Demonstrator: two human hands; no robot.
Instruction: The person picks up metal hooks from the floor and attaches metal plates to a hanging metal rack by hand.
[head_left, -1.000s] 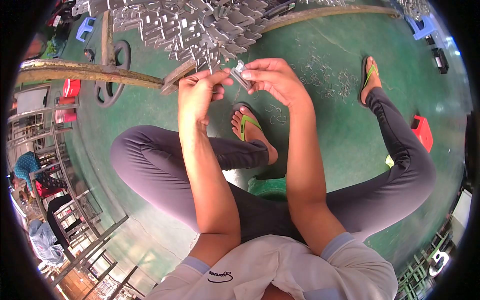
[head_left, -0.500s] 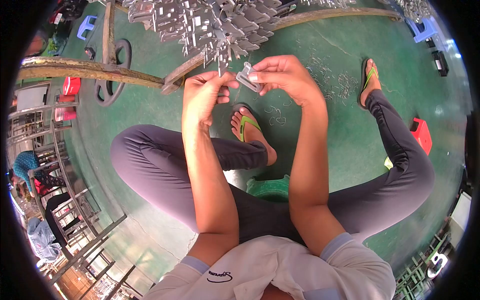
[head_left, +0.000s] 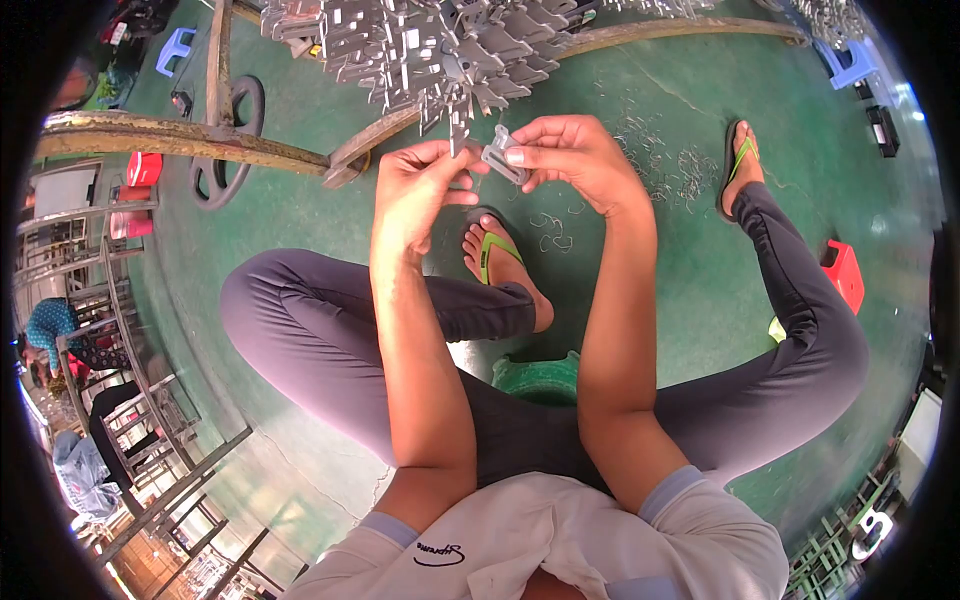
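My right hand (head_left: 582, 160) pinches a flat grey metal bracket (head_left: 504, 160) between thumb and fingers; the piece has a slot and a narrow tab at its top. Close by on the left, my left hand (head_left: 418, 195) has its thumb and forefinger closed on the lower end of a hanging metal bracket (head_left: 459, 138). That piece belongs to a dense hanging cluster of similar grey brackets (head_left: 430, 50) above both hands. The two hands are nearly touching, and how the pieces are hooked together is too small to make out.
A wooden beam (head_left: 180, 138) crosses at left, joined to a frame behind the cluster. Small wire hooks (head_left: 690, 172) litter the green floor. A green stool (head_left: 537, 378) is beneath me. A red stool (head_left: 845, 275) stands at right. Another person (head_left: 52, 325) is at far left.
Both hands have shifted slightly right, along with the hanging cluster. The right hand still holds its bracket, and the left hand's pinch stays at the hanging piece's lower end.
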